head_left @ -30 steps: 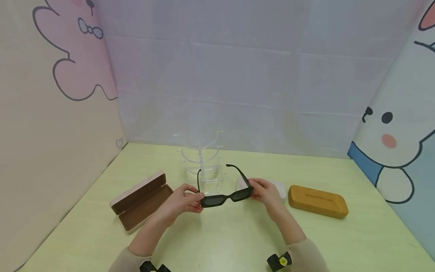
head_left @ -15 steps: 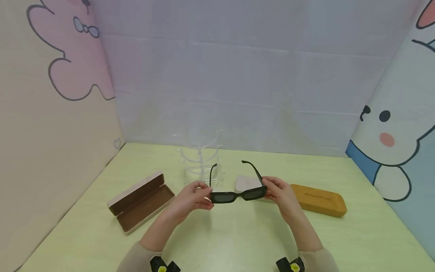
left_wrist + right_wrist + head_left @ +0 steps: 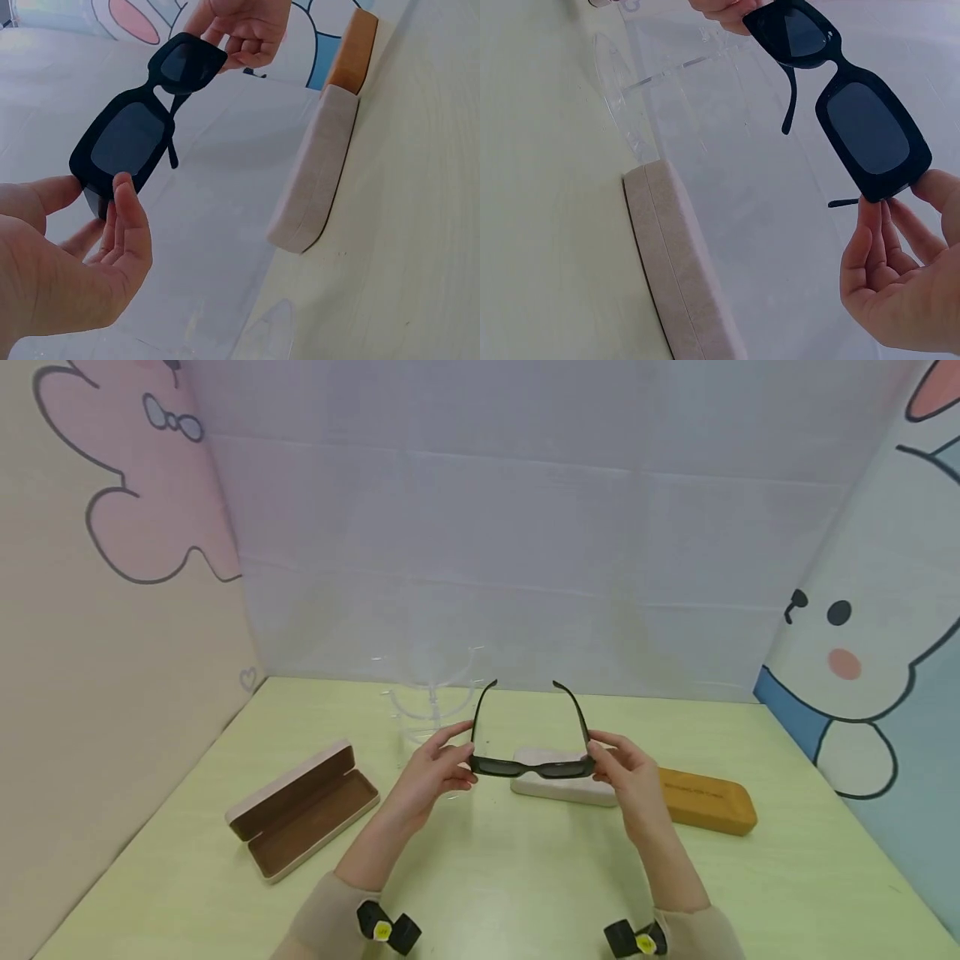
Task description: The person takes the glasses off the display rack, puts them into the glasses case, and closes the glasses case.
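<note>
Black sunglasses with dark lenses and unfolded temples are held above the table between both hands. At one end of the frame, by the hinge, my left hand pinches them with thumb and fingers; the left wrist view shows this grip up close. My right hand pinches the opposite hinge corner, also clear in the right wrist view. The temples point away from me, toward the back wall. Below and behind the right half of the sunglasses lies a closed whitish glasses case.
A clear tiered display stand stands behind my left hand, partly hidden. On the left lies an open case with a brown lining. A mustard-yellow closed case sits at the right. Patterned cloth walls enclose the table.
Both hands have lifted the sunglasses, carrying them rightward and then away from me. The temples now point more upward in the head view. More of the whitish case shows.
</note>
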Motion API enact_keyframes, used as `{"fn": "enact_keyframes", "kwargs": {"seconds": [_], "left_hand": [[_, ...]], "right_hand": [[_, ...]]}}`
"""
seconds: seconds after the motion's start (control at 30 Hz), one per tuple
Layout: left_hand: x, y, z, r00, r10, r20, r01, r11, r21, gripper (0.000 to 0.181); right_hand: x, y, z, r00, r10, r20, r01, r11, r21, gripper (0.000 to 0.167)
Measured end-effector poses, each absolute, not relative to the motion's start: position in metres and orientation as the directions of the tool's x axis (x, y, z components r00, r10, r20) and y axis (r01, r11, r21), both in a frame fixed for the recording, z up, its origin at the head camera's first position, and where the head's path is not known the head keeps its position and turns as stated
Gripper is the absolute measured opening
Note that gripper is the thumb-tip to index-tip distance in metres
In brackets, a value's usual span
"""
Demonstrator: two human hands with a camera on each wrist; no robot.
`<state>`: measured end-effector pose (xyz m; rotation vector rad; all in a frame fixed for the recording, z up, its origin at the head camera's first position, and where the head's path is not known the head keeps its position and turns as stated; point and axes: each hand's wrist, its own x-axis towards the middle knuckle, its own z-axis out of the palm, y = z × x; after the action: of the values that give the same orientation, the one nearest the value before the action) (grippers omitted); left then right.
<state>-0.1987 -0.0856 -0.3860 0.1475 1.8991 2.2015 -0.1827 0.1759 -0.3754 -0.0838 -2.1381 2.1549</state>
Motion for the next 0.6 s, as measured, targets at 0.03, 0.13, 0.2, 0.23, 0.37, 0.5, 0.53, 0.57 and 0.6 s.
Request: {"fn": "enact_keyframes", "kwargs": {"seconds": [0.03,0.13,0.2,0.23,0.37,0.5,0.53,0.57,0.6], "left_hand": [[-0.199,-0.085,-0.385,-0.968,0.244,-0.063,-0.097,-0.130,0.987,0.045],[-0.201,-0.085,-0.384,-0.962,0.270,-0.025,-0.059,-0.119,0.991,0.047],[-0.202,-0.084,-0.383,-0.958,0.285,0.002,-0.035,-0.123,0.992,0.047],[-0.202,-0.084,-0.383,-0.957,0.289,0.014,-0.022,-0.123,0.992,0.047],[-0.202,-0.085,-0.382,-0.956,0.293,0.031,-0.005,-0.119,0.993,0.047],[-0.203,-0.087,-0.381,-0.951,0.306,0.050,0.023,-0.091,0.996,0.049],[-0.203,-0.088,-0.380,-0.949,0.311,0.054,0.030,-0.081,0.996,0.049],[-0.203,-0.089,-0.379,-0.947,0.316,0.055,0.034,-0.072,0.997,0.049],[-0.204,-0.091,-0.379,-0.946,0.321,0.053,0.034,-0.065,0.997,0.049]], "right_hand": [[-0.183,0.176,-0.375,-0.992,0.118,0.051,-0.050,0.012,-0.999,0.031],[-0.183,0.179,-0.373,-0.990,0.112,0.091,-0.082,0.083,-0.993,0.037],[-0.181,0.181,-0.371,-0.990,0.089,0.107,-0.095,0.133,-0.987,0.039],[-0.180,0.183,-0.370,-0.991,0.070,0.110,-0.098,0.160,-0.982,0.040],[-0.176,0.191,-0.368,-0.991,-0.027,0.129,-0.132,0.203,-0.970,0.042],[-0.175,0.196,-0.368,-0.977,-0.122,0.176,-0.196,0.176,-0.965,0.042],[-0.175,0.197,-0.369,-0.972,-0.145,0.184,-0.208,0.173,-0.963,0.041],[-0.175,0.198,-0.369,-0.968,-0.165,0.189,-0.218,0.177,-0.960,0.041],[-0.175,0.199,-0.370,-0.964,-0.185,0.193,-0.227,0.181,-0.957,0.041]]}}
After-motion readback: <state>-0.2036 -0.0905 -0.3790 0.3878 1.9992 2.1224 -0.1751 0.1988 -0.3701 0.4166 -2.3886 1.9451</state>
